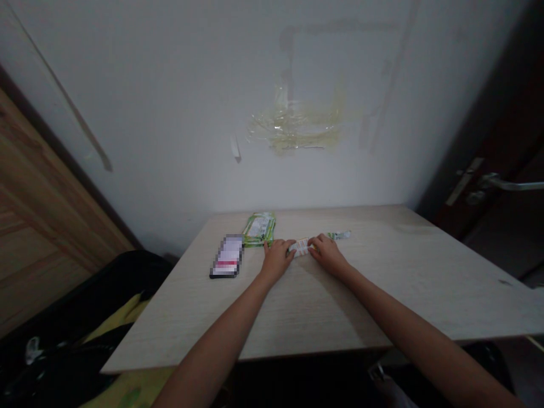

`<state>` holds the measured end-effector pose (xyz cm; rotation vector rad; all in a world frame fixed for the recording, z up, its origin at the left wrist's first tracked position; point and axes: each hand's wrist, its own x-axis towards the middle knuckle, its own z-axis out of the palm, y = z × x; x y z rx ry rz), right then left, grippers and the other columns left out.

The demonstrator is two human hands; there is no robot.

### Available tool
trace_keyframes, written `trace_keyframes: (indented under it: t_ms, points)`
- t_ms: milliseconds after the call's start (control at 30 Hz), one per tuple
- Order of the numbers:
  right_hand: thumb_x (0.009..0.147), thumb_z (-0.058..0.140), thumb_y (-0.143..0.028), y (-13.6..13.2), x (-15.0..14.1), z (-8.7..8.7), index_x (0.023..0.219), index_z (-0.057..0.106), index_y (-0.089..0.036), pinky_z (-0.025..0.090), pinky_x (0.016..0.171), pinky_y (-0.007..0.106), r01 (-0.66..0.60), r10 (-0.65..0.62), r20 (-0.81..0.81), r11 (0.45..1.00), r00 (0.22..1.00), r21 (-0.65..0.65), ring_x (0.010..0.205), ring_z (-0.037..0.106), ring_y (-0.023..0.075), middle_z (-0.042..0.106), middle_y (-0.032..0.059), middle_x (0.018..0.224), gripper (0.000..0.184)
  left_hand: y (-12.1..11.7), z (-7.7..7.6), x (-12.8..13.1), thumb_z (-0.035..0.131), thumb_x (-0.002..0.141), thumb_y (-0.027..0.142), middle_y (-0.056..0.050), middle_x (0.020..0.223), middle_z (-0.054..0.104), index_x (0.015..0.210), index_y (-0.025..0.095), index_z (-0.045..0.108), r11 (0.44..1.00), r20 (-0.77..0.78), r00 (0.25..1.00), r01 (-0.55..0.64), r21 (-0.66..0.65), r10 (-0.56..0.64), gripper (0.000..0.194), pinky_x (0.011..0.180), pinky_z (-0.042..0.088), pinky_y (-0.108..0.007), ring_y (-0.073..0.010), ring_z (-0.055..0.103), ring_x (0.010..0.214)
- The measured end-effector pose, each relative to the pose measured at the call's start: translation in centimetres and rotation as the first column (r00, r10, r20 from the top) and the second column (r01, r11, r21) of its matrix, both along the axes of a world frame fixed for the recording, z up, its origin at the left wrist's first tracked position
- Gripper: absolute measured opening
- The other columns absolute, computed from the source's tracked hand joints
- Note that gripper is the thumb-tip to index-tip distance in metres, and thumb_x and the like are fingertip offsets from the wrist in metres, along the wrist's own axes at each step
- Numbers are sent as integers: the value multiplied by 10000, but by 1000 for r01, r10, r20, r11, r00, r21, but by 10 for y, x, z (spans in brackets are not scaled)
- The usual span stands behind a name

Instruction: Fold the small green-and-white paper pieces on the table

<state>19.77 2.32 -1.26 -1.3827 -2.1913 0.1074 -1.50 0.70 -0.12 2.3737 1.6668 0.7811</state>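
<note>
A small printed packet [301, 247], white with orange and green marks, lies on the table between my hands. The fingers of my left hand [277, 258] are closed on its left end. At its right end, the curled fingers of my right hand [329, 255] grip it, with fingertips and thumb close together. Both hands rest low, near the tabletop. Just beyond my right hand lies a narrow green and white strip [341, 234], flat on the table. Behind my left hand is a pile of flat green and white packets [260, 226].
A phone [228, 255] with a lit, blurred screen lies left of the packets on the pale wooden table [306, 306]. The wall [191, 113] behind carries peeling tape [297, 127]. On the right stands a dark door with a metal handle [510, 184].
</note>
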Motion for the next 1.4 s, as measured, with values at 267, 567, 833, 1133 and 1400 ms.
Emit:
trace_keyframes:
  t_ms: [267, 567, 833, 1133, 1400]
  points:
    - [936, 583, -333, -1, 3, -2, 1053, 730, -226, 402, 962, 405, -5, 2, 53, 998, 999, 58, 1074, 539, 236, 576, 108, 1123, 216, -1, -1, 0, 494, 970, 352, -49, 1327, 617, 1037, 285, 725, 999, -50, 999, 17, 34, -15, 250, 1139, 126, -652, -270, 453, 1329]
    - [939, 541, -173, 3, 3, -4, 1085, 736, -248, 423, 936, 372, -189, 181, 68, 970, 981, 153, 1021, 550, 213, 655, 86, 1080, 254, -2, 1, -3, 492, 956, 289, -36, 1301, 666, 1132, 321, 697, 999, -76, 997, 21, -48, -25, 272, 1150, 69, -694, -278, 433, 1365]
    - [932, 538, -158, 0, 4, -1, 1102, 751, -279, 395, 965, 376, -123, 112, 102, 987, 988, 106, 1071, 524, 228, 662, 80, 1096, 298, -4, 6, -2, 533, 941, 336, -33, 1221, 700, 1086, 323, 729, 998, -47, 998, 40, -54, -43, 244, 1147, 57, -681, -272, 487, 1290]
    - [918, 558, -256, -8, 1, 9, 1099, 754, -257, 399, 941, 404, 71, -75, 158, 997, 985, 30, 1091, 538, 269, 651, 104, 1156, 267, -8, 3, 1, 565, 934, 358, -33, 1151, 714, 1047, 309, 744, 993, -36, 993, 116, -4, -116, 217, 1156, 118, -607, -248, 522, 1227]
    - [928, 565, -318, -3, 5, 2, 1157, 716, -209, 394, 1022, 392, 19, -20, 98, 1000, 995, 17, 1149, 557, 246, 641, 113, 1227, 295, -5, 0, 3, 552, 946, 327, -19, 1140, 720, 1150, 323, 707, 985, 15, 985, 171, -11, -171, 257, 1157, 240, -473, -198, 570, 1167]
